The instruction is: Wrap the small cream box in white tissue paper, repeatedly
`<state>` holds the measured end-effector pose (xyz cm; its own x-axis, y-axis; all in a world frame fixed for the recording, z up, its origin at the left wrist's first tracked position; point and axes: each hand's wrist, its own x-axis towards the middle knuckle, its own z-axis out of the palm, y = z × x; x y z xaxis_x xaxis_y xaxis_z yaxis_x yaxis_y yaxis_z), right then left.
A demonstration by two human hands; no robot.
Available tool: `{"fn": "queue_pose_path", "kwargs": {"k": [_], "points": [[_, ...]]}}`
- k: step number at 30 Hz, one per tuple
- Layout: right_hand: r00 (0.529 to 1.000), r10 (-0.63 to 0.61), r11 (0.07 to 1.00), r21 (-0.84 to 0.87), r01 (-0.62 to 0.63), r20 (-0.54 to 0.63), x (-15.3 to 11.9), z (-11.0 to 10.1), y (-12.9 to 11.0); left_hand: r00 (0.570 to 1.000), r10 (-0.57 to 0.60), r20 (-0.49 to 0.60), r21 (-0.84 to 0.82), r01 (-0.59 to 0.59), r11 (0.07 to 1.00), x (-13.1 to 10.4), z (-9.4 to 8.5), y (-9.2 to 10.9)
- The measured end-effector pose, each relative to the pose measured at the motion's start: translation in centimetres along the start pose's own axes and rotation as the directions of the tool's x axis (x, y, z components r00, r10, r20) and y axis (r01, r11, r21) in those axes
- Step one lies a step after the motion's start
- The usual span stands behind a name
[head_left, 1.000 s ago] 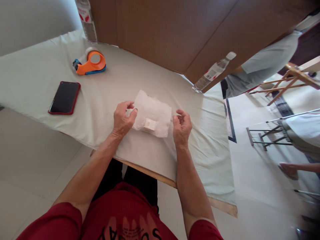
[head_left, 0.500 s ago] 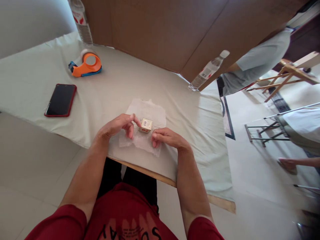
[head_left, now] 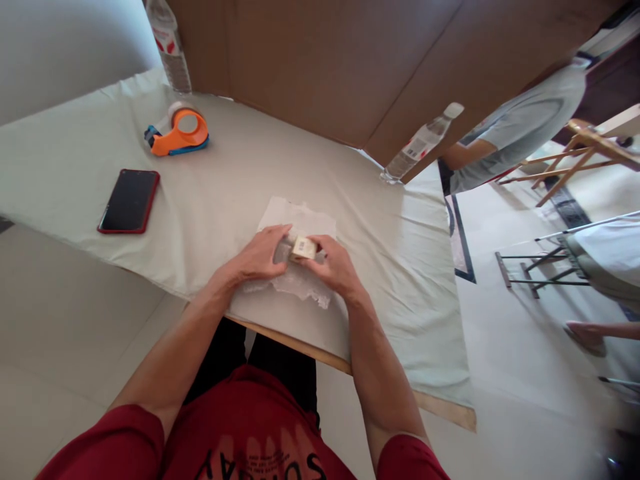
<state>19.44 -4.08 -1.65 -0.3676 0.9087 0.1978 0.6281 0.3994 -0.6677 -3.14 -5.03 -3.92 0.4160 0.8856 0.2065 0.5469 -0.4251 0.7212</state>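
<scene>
A small cream-coloured box [head_left: 303,249] with a barcode on its top sits over a sheet of clear bubble wrap [head_left: 300,285]. My right hand [head_left: 334,265] grips it from the right, thumb on the near side and fingers on the far side. To the left of the box, my left hand [head_left: 264,253] is open, its thumb and fingers spread apart. A bit of the clear wrap shows in that gap, and whether the fingers touch it I cannot tell.
On the cloth-covered table [head_left: 240,160] lie a phone [head_left: 130,201] and an orange tape dispenser [head_left: 183,133]. Water bottles stand at the back left [head_left: 170,50] and right [head_left: 420,147], by a large cardboard panel [head_left: 320,60]. Another person [head_left: 530,127] is beyond it.
My right hand has moved up and taken hold of the box, which has turned slightly. My left hand has opened from bent fingers into a wide spread beside it.
</scene>
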Motion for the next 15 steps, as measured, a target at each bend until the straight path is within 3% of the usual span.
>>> {"fn": "queue_pose_path", "kwargs": {"k": [2, 4, 7, 9, 12, 15], "points": [[0.986, 0.066, 0.998, -0.011, -0.068, -0.153, 0.0, -1.8, 1.1, 0.998, 0.009, 0.063, 0.102, -0.015, 0.995, 0.1, 0.6, 0.0], [0.942, 0.172, 0.981, -0.031, -0.189, -0.289, -0.2, -3.9, 2.8, 0.993, -0.017, 0.114, 0.165, -0.002, 0.986, 0.1, 0.8, 0.3], [0.882, 0.361, 0.895, -0.151, -0.419, -0.304, -1.1, -6.3, 5.6, 0.988, -0.057, 0.147, 0.229, 0.022, 0.973, 0.1, 0.7, 0.8], [0.856, 0.44, 0.826, -0.252, -0.504, -0.271, -1.7, -6.9, 6.9, 0.987, -0.066, 0.144, 0.26, 0.027, 0.965, 0.1, 0.6, 1.0], [0.865, 0.366, 0.822, -0.318, -0.473, -0.342, -1.9, -6.4, 6.7, 0.99, -0.064, 0.128, 0.294, 0.023, 0.955, 0.1, 0.7, 1.0], [0.913, 0.087, 0.914, -0.332, -0.232, -0.4, -1.3, -4.4, 4.2, 0.993, -0.054, 0.108, 0.322, 0.017, 0.947, 0.1, 0.8, 0.9]]}}
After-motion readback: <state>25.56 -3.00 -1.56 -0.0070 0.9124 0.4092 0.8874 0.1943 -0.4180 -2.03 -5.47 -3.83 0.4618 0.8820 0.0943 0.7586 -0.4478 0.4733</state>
